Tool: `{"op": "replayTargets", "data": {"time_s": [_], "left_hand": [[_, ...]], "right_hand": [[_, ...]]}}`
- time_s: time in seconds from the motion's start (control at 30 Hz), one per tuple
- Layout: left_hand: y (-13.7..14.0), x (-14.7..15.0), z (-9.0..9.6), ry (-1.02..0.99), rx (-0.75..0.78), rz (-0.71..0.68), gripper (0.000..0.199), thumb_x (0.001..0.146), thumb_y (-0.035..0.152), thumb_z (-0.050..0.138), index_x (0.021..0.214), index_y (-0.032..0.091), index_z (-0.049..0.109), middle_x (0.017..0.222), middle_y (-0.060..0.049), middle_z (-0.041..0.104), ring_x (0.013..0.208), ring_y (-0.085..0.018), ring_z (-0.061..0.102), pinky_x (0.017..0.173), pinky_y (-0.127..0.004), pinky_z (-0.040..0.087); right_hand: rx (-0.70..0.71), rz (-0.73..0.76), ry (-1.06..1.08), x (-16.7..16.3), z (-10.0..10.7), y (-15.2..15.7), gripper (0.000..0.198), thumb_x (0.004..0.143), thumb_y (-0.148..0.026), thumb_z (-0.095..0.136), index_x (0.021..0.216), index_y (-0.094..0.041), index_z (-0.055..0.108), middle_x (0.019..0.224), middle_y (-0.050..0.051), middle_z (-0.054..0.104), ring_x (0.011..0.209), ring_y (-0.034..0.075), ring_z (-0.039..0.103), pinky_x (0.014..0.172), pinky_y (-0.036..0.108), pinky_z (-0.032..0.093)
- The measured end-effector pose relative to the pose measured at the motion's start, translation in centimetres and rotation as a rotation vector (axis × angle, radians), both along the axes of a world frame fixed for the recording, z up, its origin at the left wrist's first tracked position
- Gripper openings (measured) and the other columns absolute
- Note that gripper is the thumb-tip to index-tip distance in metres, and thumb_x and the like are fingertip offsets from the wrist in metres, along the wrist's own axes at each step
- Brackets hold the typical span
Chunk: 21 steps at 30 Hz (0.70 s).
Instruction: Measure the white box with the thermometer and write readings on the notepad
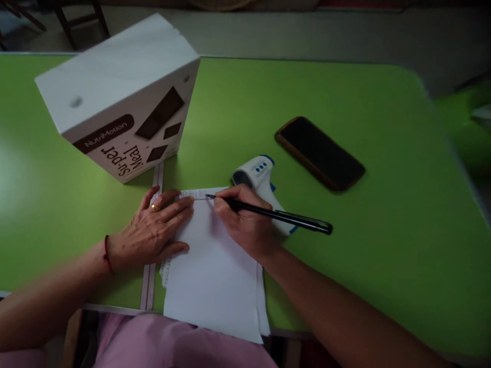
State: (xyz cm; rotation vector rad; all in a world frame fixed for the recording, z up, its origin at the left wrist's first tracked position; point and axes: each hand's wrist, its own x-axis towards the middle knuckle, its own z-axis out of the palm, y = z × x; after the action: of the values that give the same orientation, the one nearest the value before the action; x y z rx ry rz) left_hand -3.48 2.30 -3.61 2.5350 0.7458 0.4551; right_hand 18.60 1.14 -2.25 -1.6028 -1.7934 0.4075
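White sheets of paper (215, 286) lie stacked at the table's front edge, with small handwriting along the top. My left hand (153, 227) rests flat on their left side, fingers stretched out; it wears a ring and a red wrist cord. In my right hand (249, 220) is a black pen (291, 217), pinched between thumb and fingers, its tip touching the paper near the end of the written line. Just beyond that hand lies a white and blue infrared thermometer (257, 171), partly hidden by the hand and pen.
A tall white NutriMotion box (126, 97) stands upright at the back left. To the right, a dark smartphone (322, 153) in a brown case lies on the green table (402, 230). A metal seam runs across the tabletop, left of the paper. Chair legs (82, 20) show beyond the far edge.
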Motion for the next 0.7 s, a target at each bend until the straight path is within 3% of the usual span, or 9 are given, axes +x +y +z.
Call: {"op": "replayTargets", "data": {"time_s": [0.23,0.43,0.6,0.7], "left_hand": [[-0.1,0.0,0.2,0.015,-0.016,-0.002,0.054,0.096,0.054,0.045,0.131,0.012,0.049,0.143,-0.013,0.049,0.132,-0.033,0.038,0.113,-0.057,0.015],[0.0,0.0,0.0,-0.004,0.004,0.002,0.055,0.096,0.054,0.047,0.129,0.011,0.05,0.141,-0.013,0.051,0.13,-0.034,0.039,0.112,-0.057,0.017],[0.0,0.1,0.1,-0.02,-0.002,-0.004,0.053,0.096,0.055,0.046,0.129,0.013,0.049,0.14,-0.013,0.052,0.13,-0.035,0.04,0.111,-0.059,0.019],[0.1,-0.3,0.3,-0.119,0.035,0.012,0.045,0.097,0.046,0.047,0.131,0.017,0.044,0.132,-0.013,0.056,0.127,-0.031,0.044,0.109,-0.054,0.028]], "right_hand": [[-0.011,0.003,-0.011,0.0,0.0,0.0,0.005,0.08,-0.021,0.054,0.075,-0.021,0.056,0.064,-0.002,0.062,0.057,0.011,0.056,0.056,0.025,0.05],[0.081,0.004,-0.063,-0.1,0.5,-0.3,0.005,0.085,-0.022,0.055,0.082,-0.021,0.058,0.067,-0.002,0.065,0.057,0.011,0.059,0.055,0.024,0.051],[0.213,0.229,-0.267,0.4,1.1,-0.2,0.015,0.089,-0.017,0.052,0.1,-0.02,0.062,0.085,0.005,0.068,0.078,0.016,0.066,0.072,0.03,0.058],[0.224,0.288,-0.475,0.8,0.9,-0.3,0.026,0.092,-0.01,0.044,0.11,-0.017,0.062,0.091,0.009,0.067,0.083,0.019,0.066,0.074,0.033,0.058]]}}
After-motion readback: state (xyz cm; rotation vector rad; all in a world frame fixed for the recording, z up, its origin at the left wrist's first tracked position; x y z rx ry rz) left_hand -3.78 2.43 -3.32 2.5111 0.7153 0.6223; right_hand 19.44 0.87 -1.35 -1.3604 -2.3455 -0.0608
